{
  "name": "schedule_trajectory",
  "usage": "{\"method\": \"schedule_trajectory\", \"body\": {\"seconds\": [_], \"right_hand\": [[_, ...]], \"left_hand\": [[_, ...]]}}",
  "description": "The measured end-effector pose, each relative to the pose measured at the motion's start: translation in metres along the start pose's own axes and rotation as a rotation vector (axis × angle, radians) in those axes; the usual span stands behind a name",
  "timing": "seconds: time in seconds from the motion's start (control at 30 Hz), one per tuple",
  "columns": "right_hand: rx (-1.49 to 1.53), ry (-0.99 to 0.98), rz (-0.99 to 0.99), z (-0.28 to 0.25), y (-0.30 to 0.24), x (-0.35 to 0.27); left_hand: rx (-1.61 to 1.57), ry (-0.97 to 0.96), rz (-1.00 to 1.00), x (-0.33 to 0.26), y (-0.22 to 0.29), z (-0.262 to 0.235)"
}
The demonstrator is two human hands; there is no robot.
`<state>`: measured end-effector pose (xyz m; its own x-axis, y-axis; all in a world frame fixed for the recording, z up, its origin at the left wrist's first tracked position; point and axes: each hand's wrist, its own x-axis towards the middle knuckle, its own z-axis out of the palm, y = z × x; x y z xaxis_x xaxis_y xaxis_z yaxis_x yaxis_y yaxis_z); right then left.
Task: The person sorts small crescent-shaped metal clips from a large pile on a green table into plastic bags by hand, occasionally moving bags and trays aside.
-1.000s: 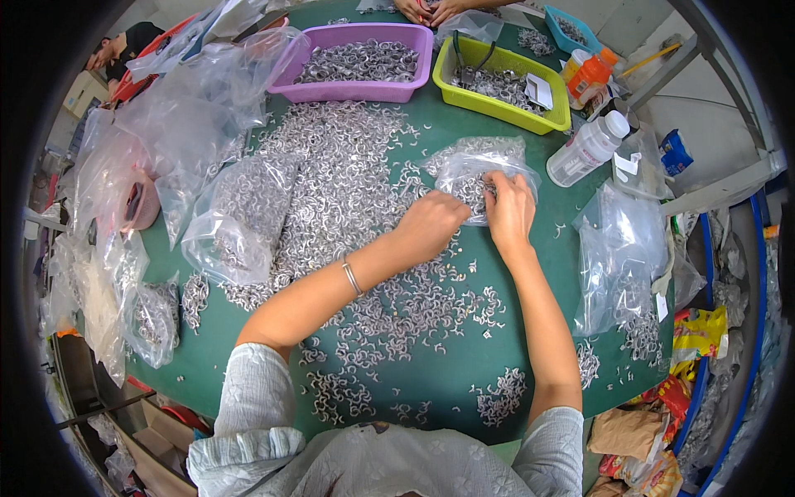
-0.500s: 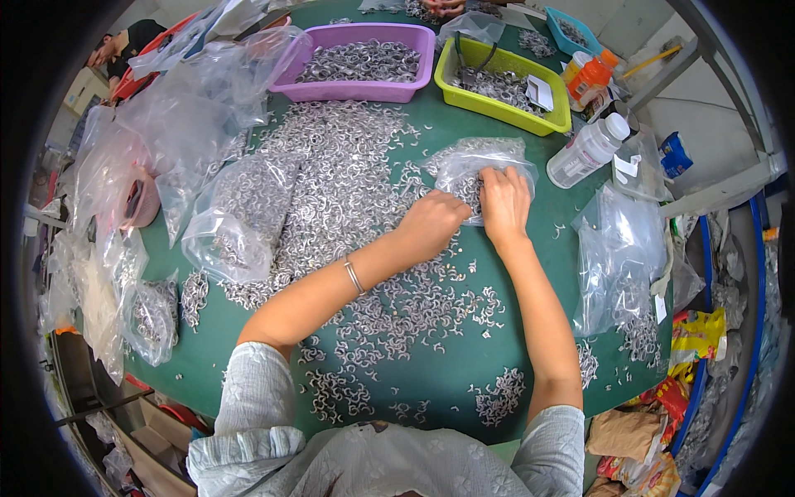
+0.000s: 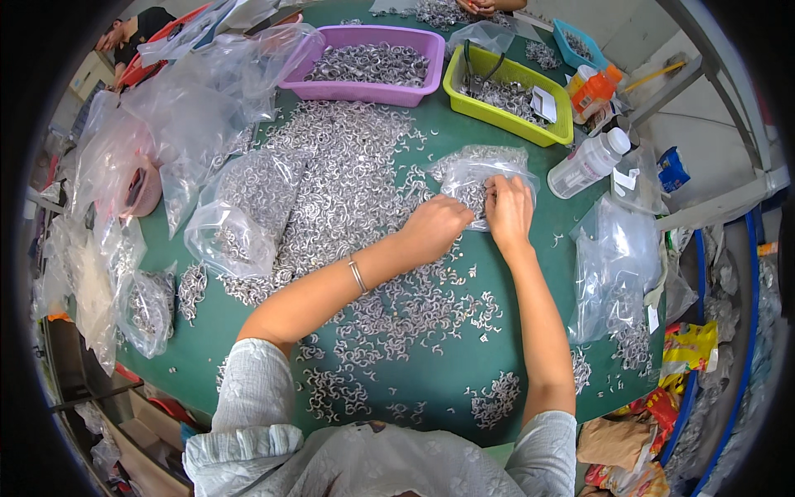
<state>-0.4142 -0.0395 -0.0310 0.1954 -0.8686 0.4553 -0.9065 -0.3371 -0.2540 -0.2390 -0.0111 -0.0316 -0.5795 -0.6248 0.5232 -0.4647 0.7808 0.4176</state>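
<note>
A clear plastic bag (image 3: 474, 176) partly filled with small silvery crescent-shaped metal pieces lies on the green table, right of the middle. At its left near edge, my left hand (image 3: 437, 227) is closed with the fingertips pinching the bag's rim. My right hand (image 3: 509, 209), fingers curled together, grips the bag's near right side. Exactly how much film lies between the fingers is hidden. A broad heap of the same metal pieces (image 3: 331, 178) spreads to the left of my hands, and more are scattered under my left forearm.
A purple tray (image 3: 356, 93) and a lime-green tray (image 3: 507, 127) stand at the back, both holding metal pieces; pliers-like handles rise from the green one. A white bottle (image 3: 588, 166) stands to the right. Plastic bags (image 3: 621, 265) lie at both sides. Another person's hand (image 3: 480, 7) shows at the far edge.
My right hand's fingers have curled in slightly at the bag, and more metal pieces show between my hands. My left hand stays at the bag's edge. The whole view has shifted slightly.
</note>
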Motion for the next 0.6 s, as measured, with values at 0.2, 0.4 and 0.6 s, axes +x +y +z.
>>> {"method": "schedule_trajectory", "body": {"seconds": [0.2,0.4,0.6], "right_hand": [[0.259,-0.183,0.073,-0.022,0.008,-0.006],[0.468,-0.161,0.257,-0.032,0.002,-0.002],[0.197,-0.089,0.197,-0.019,-0.008,-0.006]], "left_hand": [[0.000,-0.022,-0.022,0.000,0.000,-0.001],[0.012,-0.022,-0.029,0.000,0.000,-0.001],[0.007,-0.004,-0.016,-0.001,-0.001,0.000]]}}
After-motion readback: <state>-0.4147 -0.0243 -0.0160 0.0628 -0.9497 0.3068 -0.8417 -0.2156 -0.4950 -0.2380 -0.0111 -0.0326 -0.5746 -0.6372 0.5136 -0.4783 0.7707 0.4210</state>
